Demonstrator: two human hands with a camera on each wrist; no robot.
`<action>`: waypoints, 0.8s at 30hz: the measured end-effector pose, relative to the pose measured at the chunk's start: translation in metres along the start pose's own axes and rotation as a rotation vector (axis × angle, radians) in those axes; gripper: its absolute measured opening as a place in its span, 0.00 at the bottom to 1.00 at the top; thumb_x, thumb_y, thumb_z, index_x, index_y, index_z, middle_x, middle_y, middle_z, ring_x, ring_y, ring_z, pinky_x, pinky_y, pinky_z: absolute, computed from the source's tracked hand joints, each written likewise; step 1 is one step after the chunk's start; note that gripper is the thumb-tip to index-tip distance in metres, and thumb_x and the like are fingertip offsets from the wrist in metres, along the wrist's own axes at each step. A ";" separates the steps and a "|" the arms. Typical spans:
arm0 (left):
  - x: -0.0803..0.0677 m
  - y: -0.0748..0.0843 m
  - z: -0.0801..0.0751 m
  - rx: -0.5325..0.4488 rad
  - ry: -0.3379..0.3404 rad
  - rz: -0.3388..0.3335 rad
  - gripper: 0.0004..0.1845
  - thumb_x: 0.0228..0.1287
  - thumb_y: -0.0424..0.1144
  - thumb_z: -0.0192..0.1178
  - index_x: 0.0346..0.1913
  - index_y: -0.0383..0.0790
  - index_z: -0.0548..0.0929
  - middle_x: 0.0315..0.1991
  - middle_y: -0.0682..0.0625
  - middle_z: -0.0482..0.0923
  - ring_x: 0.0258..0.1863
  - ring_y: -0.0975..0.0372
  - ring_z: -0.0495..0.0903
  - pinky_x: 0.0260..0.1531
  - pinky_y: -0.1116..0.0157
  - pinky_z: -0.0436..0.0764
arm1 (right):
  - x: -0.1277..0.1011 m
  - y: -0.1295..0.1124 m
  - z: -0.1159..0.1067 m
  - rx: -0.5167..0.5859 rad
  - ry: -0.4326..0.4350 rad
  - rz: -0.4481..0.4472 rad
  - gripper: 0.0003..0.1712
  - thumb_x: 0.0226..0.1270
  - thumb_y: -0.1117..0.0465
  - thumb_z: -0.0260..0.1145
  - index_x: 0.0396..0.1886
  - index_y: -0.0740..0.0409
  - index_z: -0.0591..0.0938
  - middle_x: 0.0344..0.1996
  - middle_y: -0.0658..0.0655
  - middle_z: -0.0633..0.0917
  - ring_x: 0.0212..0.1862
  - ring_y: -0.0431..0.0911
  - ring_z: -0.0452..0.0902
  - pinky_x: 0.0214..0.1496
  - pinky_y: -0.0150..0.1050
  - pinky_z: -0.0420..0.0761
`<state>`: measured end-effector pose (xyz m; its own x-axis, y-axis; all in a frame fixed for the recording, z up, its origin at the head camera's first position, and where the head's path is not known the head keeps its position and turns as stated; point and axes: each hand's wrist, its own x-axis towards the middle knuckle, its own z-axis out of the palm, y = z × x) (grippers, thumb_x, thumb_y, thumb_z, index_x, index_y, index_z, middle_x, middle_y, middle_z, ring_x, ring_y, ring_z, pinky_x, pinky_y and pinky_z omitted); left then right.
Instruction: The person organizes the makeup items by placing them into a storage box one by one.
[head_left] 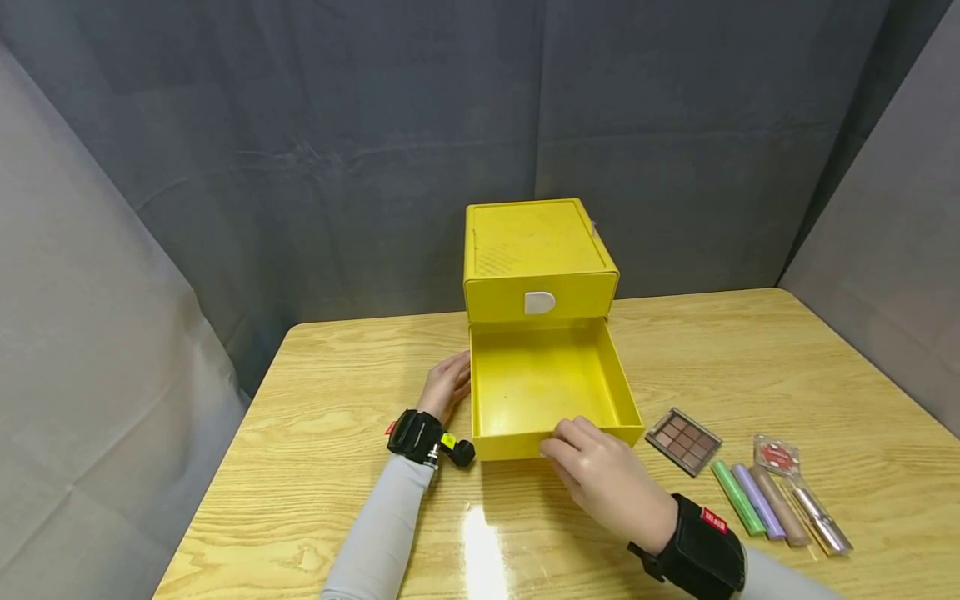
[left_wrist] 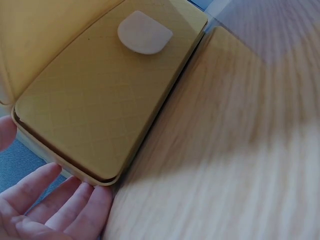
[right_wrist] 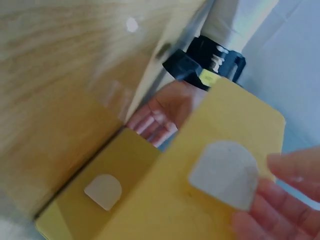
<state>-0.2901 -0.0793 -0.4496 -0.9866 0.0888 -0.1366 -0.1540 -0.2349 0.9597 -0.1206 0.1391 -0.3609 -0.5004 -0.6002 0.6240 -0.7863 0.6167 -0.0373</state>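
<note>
A yellow drawer box (head_left: pixel 536 237) stands on the table, its top drawer closed behind a white handle (head_left: pixel 540 302). Below that, a yellow drawer (head_left: pixel 547 375) is pulled out and has nothing in it. My right hand (head_left: pixel 611 479) is at this drawer's front, its curled fingers and thumb at the edge of the white drawer handle (right_wrist: pixel 225 172). On the box's left side, my left hand (head_left: pixel 444 387) touches the wall with extended fingertips. In the left wrist view a closed bottom drawer (left_wrist: pixel 95 110) shows beneath, with its own pale handle (left_wrist: pixel 145 32).
Right of the box lie an eyeshadow palette (head_left: pixel 683 442), a green tube (head_left: pixel 738 498), a purple tube (head_left: pixel 758 502) and a brown tube (head_left: pixel 780 505). Beside them are a clear red-marked case (head_left: pixel 777 456) and a silver-and-clear tube (head_left: pixel 821 518). Grey curtains (head_left: pixel 360 158) hang around the table.
</note>
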 end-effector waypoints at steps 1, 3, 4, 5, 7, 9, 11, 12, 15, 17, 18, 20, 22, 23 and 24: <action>0.000 0.000 0.000 -0.002 -0.001 0.002 0.27 0.65 0.46 0.55 0.62 0.32 0.69 0.62 0.41 0.67 0.59 0.54 0.70 0.56 0.59 0.71 | 0.001 0.001 -0.002 0.013 0.022 -0.010 0.10 0.68 0.61 0.56 0.32 0.59 0.82 0.28 0.50 0.75 0.29 0.40 0.69 0.28 0.26 0.74; 0.000 0.000 0.000 -0.005 -0.003 0.003 0.26 0.65 0.45 0.54 0.61 0.32 0.69 0.61 0.41 0.67 0.58 0.54 0.70 0.56 0.59 0.71 | 0.005 0.002 -0.009 0.035 0.080 -0.026 0.19 0.72 0.54 0.48 0.34 0.58 0.82 0.29 0.49 0.77 0.29 0.39 0.72 0.29 0.26 0.74; 0.000 0.000 0.000 -0.005 -0.005 0.003 0.26 0.65 0.45 0.54 0.61 0.32 0.69 0.61 0.41 0.68 0.58 0.54 0.70 0.56 0.59 0.71 | 0.007 0.004 -0.014 0.041 0.103 -0.025 0.22 0.73 0.52 0.44 0.35 0.58 0.82 0.30 0.50 0.78 0.30 0.39 0.73 0.30 0.26 0.75; 0.000 0.000 0.000 -0.005 -0.007 0.004 0.26 0.65 0.45 0.54 0.61 0.32 0.69 0.61 0.41 0.68 0.58 0.54 0.70 0.56 0.59 0.71 | 0.009 0.006 -0.020 0.050 0.124 -0.019 0.22 0.73 0.52 0.44 0.38 0.58 0.82 0.32 0.51 0.78 0.31 0.41 0.75 0.32 0.26 0.75; 0.000 0.001 0.000 -0.006 -0.008 0.004 0.26 0.65 0.45 0.54 0.61 0.32 0.70 0.61 0.41 0.68 0.58 0.54 0.70 0.56 0.59 0.71 | 0.013 0.012 -0.033 0.056 0.169 0.008 0.21 0.72 0.51 0.46 0.44 0.60 0.81 0.36 0.54 0.79 0.34 0.44 0.76 0.35 0.27 0.77; 0.000 0.001 0.001 -0.010 -0.006 0.006 0.26 0.66 0.45 0.54 0.61 0.32 0.70 0.61 0.41 0.68 0.58 0.54 0.70 0.56 0.59 0.71 | 0.016 0.021 -0.046 0.054 0.200 0.060 0.23 0.71 0.49 0.48 0.50 0.61 0.78 0.40 0.57 0.79 0.38 0.47 0.76 0.43 0.27 0.76; 0.000 0.001 0.001 -0.015 0.000 0.007 0.26 0.66 0.44 0.54 0.61 0.32 0.70 0.61 0.41 0.68 0.58 0.54 0.70 0.56 0.59 0.72 | 0.018 0.033 -0.058 0.055 0.226 0.120 0.26 0.69 0.47 0.49 0.54 0.63 0.75 0.44 0.60 0.78 0.43 0.50 0.75 0.49 0.28 0.74; 0.000 0.001 0.001 -0.015 0.003 0.008 0.26 0.66 0.44 0.54 0.61 0.32 0.70 0.61 0.41 0.68 0.58 0.54 0.71 0.55 0.59 0.72 | 0.018 0.039 -0.063 0.050 0.240 0.151 0.26 0.68 0.48 0.53 0.56 0.63 0.73 0.45 0.61 0.77 0.44 0.51 0.74 0.50 0.28 0.73; 0.000 0.000 0.002 -0.010 0.000 0.008 0.26 0.66 0.44 0.54 0.61 0.31 0.69 0.61 0.40 0.68 0.58 0.54 0.71 0.55 0.60 0.72 | 0.013 0.058 -0.074 0.027 0.237 0.261 0.28 0.60 0.59 0.65 0.59 0.64 0.70 0.48 0.63 0.75 0.46 0.54 0.70 0.49 0.36 0.72; -0.001 0.000 0.002 -0.012 -0.004 0.003 0.25 0.66 0.44 0.53 0.61 0.31 0.69 0.61 0.40 0.68 0.58 0.54 0.71 0.55 0.61 0.73 | 0.007 0.069 -0.078 0.012 0.187 0.347 0.32 0.54 0.66 0.68 0.60 0.64 0.69 0.50 0.65 0.73 0.48 0.56 0.69 0.47 0.44 0.72; -0.001 0.000 0.002 -0.013 -0.007 0.002 0.25 0.66 0.44 0.53 0.61 0.31 0.69 0.61 0.41 0.68 0.58 0.54 0.70 0.55 0.61 0.73 | 0.004 0.074 -0.079 0.010 0.142 0.392 0.35 0.51 0.70 0.69 0.61 0.64 0.68 0.51 0.66 0.72 0.49 0.57 0.68 0.47 0.48 0.71; -0.001 0.000 0.002 -0.012 -0.006 0.003 0.26 0.66 0.44 0.53 0.61 0.31 0.69 0.61 0.41 0.67 0.58 0.54 0.70 0.55 0.61 0.72 | -0.002 0.084 -0.079 0.047 0.003 0.490 0.38 0.52 0.67 0.69 0.64 0.64 0.64 0.54 0.69 0.68 0.53 0.62 0.65 0.48 0.57 0.71; -0.001 0.000 0.002 -0.014 0.000 0.005 0.26 0.66 0.44 0.54 0.61 0.31 0.69 0.61 0.41 0.68 0.58 0.54 0.70 0.55 0.60 0.72 | -0.009 0.093 -0.075 0.099 -0.158 0.573 0.41 0.55 0.62 0.68 0.66 0.64 0.60 0.57 0.72 0.63 0.57 0.65 0.61 0.51 0.62 0.68; -0.001 0.000 0.002 -0.011 0.001 0.007 0.26 0.66 0.44 0.54 0.61 0.31 0.69 0.61 0.41 0.68 0.58 0.54 0.71 0.55 0.60 0.72 | -0.013 0.097 -0.072 0.128 -0.237 0.615 0.43 0.56 0.60 0.68 0.68 0.64 0.57 0.59 0.74 0.61 0.58 0.67 0.59 0.51 0.63 0.67; -0.001 0.000 0.002 -0.005 0.000 0.011 0.26 0.66 0.44 0.54 0.61 0.30 0.69 0.61 0.40 0.67 0.58 0.54 0.71 0.55 0.60 0.72 | -0.018 0.100 -0.069 0.152 -0.307 0.648 0.45 0.56 0.59 0.68 0.68 0.64 0.55 0.60 0.75 0.60 0.58 0.69 0.57 0.51 0.64 0.68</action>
<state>-0.2890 -0.0778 -0.4490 -0.9884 0.0857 -0.1257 -0.1430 -0.2406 0.9600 -0.1656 0.2468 -0.3217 -0.9436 -0.2684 0.1936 -0.3284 0.8325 -0.4462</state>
